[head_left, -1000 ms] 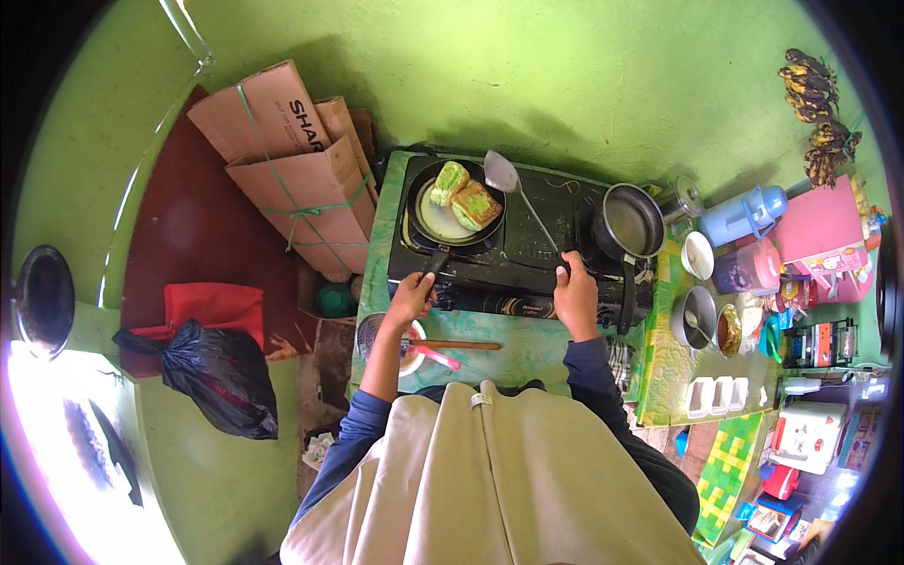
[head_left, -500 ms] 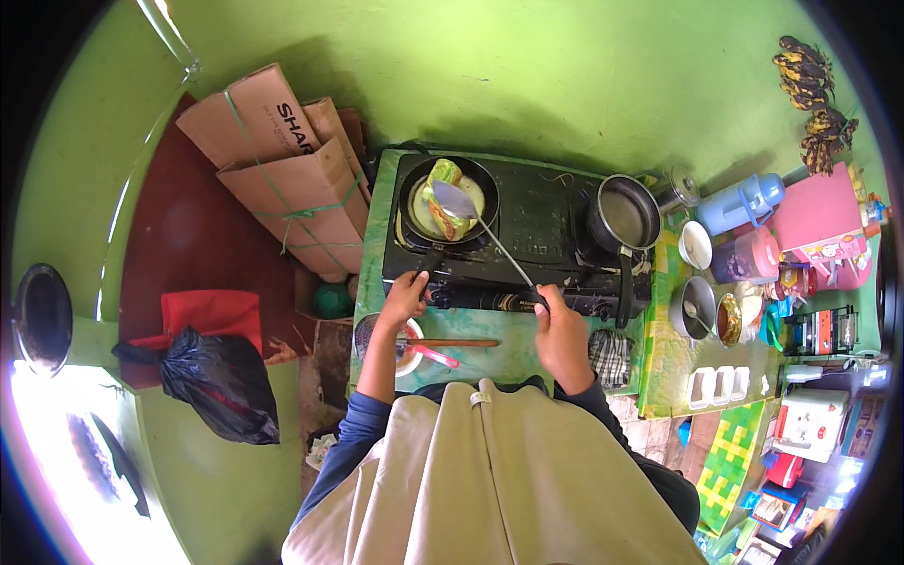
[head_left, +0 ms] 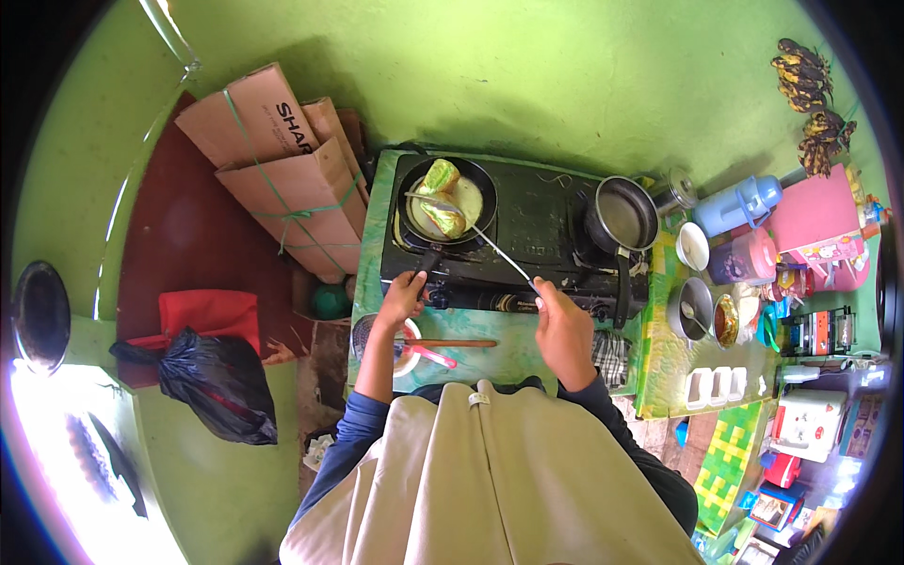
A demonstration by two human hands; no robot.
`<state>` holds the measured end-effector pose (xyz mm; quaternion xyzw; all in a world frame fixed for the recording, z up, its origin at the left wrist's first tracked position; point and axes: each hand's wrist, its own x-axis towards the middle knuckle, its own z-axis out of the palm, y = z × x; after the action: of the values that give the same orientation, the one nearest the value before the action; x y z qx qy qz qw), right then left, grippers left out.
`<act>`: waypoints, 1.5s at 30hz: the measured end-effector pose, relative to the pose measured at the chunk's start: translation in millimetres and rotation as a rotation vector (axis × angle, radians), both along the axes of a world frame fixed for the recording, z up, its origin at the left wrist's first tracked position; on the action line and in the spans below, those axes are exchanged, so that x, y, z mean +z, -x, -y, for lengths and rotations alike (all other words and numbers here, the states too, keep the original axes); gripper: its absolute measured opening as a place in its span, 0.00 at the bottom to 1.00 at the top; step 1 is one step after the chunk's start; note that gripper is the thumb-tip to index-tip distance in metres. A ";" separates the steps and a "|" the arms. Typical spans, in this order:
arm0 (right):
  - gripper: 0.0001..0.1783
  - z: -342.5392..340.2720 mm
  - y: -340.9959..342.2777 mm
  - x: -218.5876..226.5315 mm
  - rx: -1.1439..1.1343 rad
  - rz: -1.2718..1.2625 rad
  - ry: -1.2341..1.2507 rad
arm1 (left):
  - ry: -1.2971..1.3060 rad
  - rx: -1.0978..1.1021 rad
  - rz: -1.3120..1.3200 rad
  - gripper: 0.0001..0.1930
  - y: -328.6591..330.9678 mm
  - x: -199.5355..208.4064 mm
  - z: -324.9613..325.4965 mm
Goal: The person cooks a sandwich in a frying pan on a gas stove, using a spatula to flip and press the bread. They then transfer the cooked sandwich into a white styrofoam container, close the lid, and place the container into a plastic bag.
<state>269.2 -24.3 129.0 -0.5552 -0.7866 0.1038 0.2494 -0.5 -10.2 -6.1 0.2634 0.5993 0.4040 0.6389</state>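
Observation:
My left hand [head_left: 402, 303] is closed round the black handle of a frying pan [head_left: 490, 184] on the left burner of a black two-burner stove [head_left: 532, 217]. In the pan lies a folded piece of food [head_left: 441, 176], green and yellow with browned patches, in a pale layer. My right hand [head_left: 562, 330] grips a long-handled metal spatula [head_left: 504, 256]. The blade reaches into the pan across the middle of the food, turned nearly edge-on. Whether the blade lies under the food or against it I cannot tell.
A dark saucepan [head_left: 626, 215] sits on the right burner. In front of the stove are a white bowl [head_left: 405, 363] with red contents, a strainer [head_left: 365, 336] and a wooden-handled tool [head_left: 461, 343]. Right of it stand a metal bowl [head_left: 690, 309] and a blue jug [head_left: 741, 204]. Tied cardboard [head_left: 292, 202] leans at left.
The spatula blade has shifted left and turned from broad side up to nearly edge-on. The food has shifted, with its lower part now greener on top. My left hand stays on the handle.

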 end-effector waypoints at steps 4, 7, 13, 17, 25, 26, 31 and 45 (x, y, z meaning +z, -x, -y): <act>0.22 5.3 -2.6 -7.4 0.076 0.026 0.000 | 0.015 0.002 0.009 0.13 -0.4 -2.3 0.4; 0.21 -0.9 -13.5 -2.4 0.039 0.197 0.010 | 0.018 -0.004 0.003 0.13 -1.2 4.5 0.6; 0.21 -23.1 -29.3 16.1 -0.042 0.342 -0.166 | 0.006 0.001 0.021 0.13 0.4 0.8 0.4; 0.20 -35.3 -38.7 23.9 -0.022 0.326 -0.187 | 0.010 0.001 0.032 0.13 1.0 -0.7 -0.2; 0.10 -29.7 -14.8 20.9 -0.037 -0.054 0.038 | 0.013 -0.001 0.023 0.13 -0.6 2.3 -0.5; 0.10 -27.6 -8.0 9.5 -0.046 -0.083 0.057 | 0.012 -0.001 0.024 0.13 -0.6 2.0 -1.2; 0.13 -22.3 14.2 -30.6 -0.062 -0.020 0.017 | 0.006 -0.002 0.011 0.14 -0.1 2.0 -1.9; 0.12 -35.6 -37.5 16.3 -0.026 -0.066 -0.003 | 0.021 -0.009 0.036 0.13 1.7 4.6 -3.2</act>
<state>306.7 11.4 145.2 -0.5613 -0.7708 0.1176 0.2775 -2.1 -7.0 -1.5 0.2522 0.5907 0.3995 0.6541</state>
